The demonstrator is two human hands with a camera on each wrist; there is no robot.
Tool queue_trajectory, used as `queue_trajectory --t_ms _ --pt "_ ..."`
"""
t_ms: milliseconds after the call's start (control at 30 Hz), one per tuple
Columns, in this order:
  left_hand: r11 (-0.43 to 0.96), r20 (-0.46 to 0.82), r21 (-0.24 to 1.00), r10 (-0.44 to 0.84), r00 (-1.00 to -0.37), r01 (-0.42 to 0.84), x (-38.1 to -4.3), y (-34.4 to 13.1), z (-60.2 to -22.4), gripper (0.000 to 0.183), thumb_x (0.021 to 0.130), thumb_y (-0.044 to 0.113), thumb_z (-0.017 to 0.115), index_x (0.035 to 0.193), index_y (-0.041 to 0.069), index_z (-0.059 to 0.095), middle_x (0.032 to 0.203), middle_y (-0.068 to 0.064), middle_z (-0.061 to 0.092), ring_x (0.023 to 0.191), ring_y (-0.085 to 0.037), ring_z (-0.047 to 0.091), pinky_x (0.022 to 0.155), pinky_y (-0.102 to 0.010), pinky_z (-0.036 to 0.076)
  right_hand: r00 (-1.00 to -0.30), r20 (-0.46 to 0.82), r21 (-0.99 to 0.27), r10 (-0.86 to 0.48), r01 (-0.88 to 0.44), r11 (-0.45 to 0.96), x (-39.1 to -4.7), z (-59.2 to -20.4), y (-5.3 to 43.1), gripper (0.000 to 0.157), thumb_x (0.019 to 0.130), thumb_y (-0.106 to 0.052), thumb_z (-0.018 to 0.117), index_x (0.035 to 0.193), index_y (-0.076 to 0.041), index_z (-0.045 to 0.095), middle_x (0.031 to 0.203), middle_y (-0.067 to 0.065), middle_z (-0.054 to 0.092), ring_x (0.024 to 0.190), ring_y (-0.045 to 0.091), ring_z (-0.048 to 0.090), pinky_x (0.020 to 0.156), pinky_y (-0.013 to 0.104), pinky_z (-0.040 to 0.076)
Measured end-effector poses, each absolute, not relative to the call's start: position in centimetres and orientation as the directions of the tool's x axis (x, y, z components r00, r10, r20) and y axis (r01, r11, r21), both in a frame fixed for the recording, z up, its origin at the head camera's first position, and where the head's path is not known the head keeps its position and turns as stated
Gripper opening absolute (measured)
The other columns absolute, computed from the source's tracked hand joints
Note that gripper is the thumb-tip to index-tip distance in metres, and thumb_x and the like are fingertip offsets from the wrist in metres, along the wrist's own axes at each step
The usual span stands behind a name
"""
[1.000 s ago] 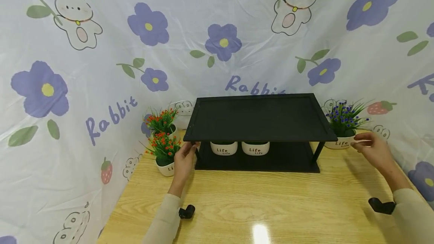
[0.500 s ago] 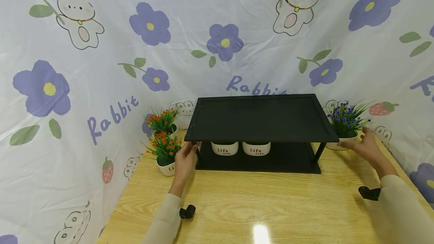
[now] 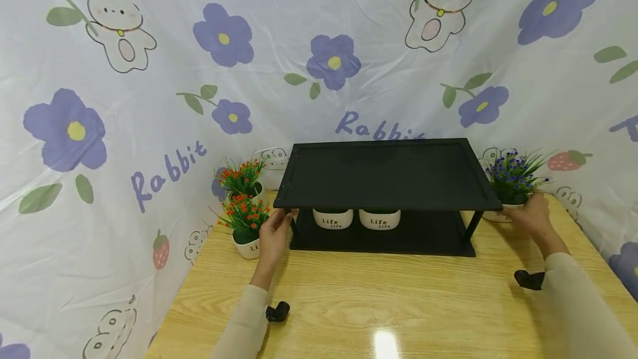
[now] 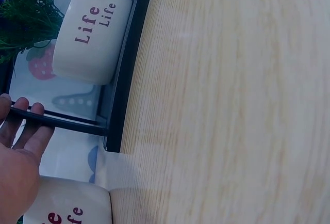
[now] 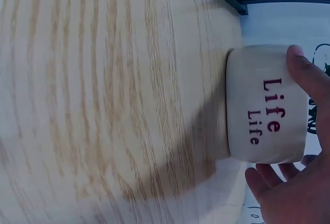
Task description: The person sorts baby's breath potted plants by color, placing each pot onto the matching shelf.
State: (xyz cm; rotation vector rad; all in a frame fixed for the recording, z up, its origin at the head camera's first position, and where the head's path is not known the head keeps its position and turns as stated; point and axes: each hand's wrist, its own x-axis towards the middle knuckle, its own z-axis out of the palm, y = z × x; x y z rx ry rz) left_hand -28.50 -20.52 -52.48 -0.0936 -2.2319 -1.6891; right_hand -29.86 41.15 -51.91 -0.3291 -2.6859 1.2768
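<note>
The white, rounded pot [image 5: 265,105] with spiky green leaves and small blue-violet flowers [image 3: 513,175] stands upright on the pale wood-grain table [image 3: 379,292], just beyond the right end of the black two-tier shelf [image 3: 389,176], within the right hand [image 3: 533,218]. That hand grips it, thumb on the upper edge by the shelf side and fingers at the opposite side. The left hand [image 3: 273,240] has its fingers curled round the slim black post [image 4: 64,124] at the shelf's left end, below the top board. On the gripped pot, dark red letters read "Life" with a smaller "Life" beneath; the same pair shows on two white pots, the left inner pot [image 3: 333,219] and the right inner pot [image 3: 380,220], side by side on the lower board. The top board hides their plants from the head view. Left of the shelf, two potted plants with orange-red flowers stand one behind the other, the front one [image 3: 244,218] just beside the left hand and partly covered by it, only "Li" legible there from above; the rear one [image 3: 242,176] is nearer the white cloth backdrop [image 3: 279,109], which carries purple flowers, cartoon rabbits, strawberries and the purple word "Rabbit".
</note>
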Motion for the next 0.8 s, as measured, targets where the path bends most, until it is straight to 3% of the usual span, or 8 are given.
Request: queue_trajectory --t_ms 300,400,500,600,633,800 --pt "0.307 0.307 0.918 -0.151 -0.940 0.250 -28.5 -20.4 -52.4 0.025 0.110 0.019 0.062 0.131 0.015 0.075 0.129 -0.013 0.076 0.126 -0.028 0.071 0.113 -0.046 0.056 -0.959 -0.115 -0.643 0.261 0.272 0.716 -29.1 -51.5 41.7 0.125 0.098 -0.057 0.069 0.157 0.023 -0.007 0.151 0.058 -0.005 0.138 0.077 0.007 0.105 0.084 0.027" --pt "0.305 0.308 0.918 -0.150 -0.939 0.252 -28.5 -20.5 -52.4 0.025 0.110 0.020 0.062 0.131 0.014 0.075 0.129 -0.014 0.076 0.126 -0.029 0.071 0.113 -0.047 0.055 -0.959 -0.098 -0.686 0.266 0.259 0.680 -29.1 -51.6 41.6 0.128 0.099 -0.056 0.069 0.157 0.021 -0.015 0.155 0.056 -0.011 0.142 0.075 0.006 0.111 0.083 0.027" --pt "0.306 0.312 0.916 -0.145 -0.939 0.257 -28.5 -20.5 -52.6 0.025 0.110 0.021 0.062 0.130 0.013 0.074 0.130 -0.017 0.075 0.127 -0.030 0.070 0.114 -0.048 0.055 -0.966 -0.011 -0.795 0.259 0.165 0.583 -29.2 -51.9 41.4 0.123 0.099 -0.043 0.075 0.164 0.008 -0.016 0.165 0.047 -0.010 0.152 0.069 0.005 0.120 0.081 0.022" --pt "0.302 0.319 0.915 -0.140 -0.938 0.266 -28.6 -20.5 -52.7 0.025 0.110 0.021 0.062 0.130 0.012 0.074 0.131 -0.020 0.074 0.127 -0.032 0.070 0.114 -0.050 0.054 -0.966 0.097 -0.857 0.241 0.042 0.513 -29.4 -52.1 41.2 0.119 0.095 -0.030 0.083 0.170 -0.005 -0.006 0.170 0.038 0.002 0.156 0.062 0.010 0.124 0.078 0.018" --pt "0.297 0.319 0.917 -0.140 -0.937 0.268 -28.6 -20.5 -52.7 0.024 0.110 0.021 0.063 0.129 0.012 0.074 0.130 -0.020 0.074 0.127 -0.032 0.070 0.114 -0.050 0.054 -0.964 0.125 -0.841 0.236 0.023 0.540 -29.3 -52.1 41.2 0.116 0.093 -0.027 0.086 0.170 -0.005 0.002 0.169 0.038 0.010 0.155 0.063 0.016 0.123 0.078 0.022" --pt "0.281 0.309 0.924 -0.154 -0.938 0.259 -28.5 -20.4 -52.7 0.025 0.110 0.019 0.062 0.131 0.012 0.074 0.131 -0.021 0.074 0.128 -0.035 0.069 0.115 -0.053 0.053 -0.967 -0.016 -0.770 0.253 0.174 0.614 -28.5 -51.8 41.6 0.123 0.097 -0.045 0.077 0.164 0.013 -0.008 0.164 0.050 -0.006 0.148 0.072 0.010 0.114 0.085 0.026"
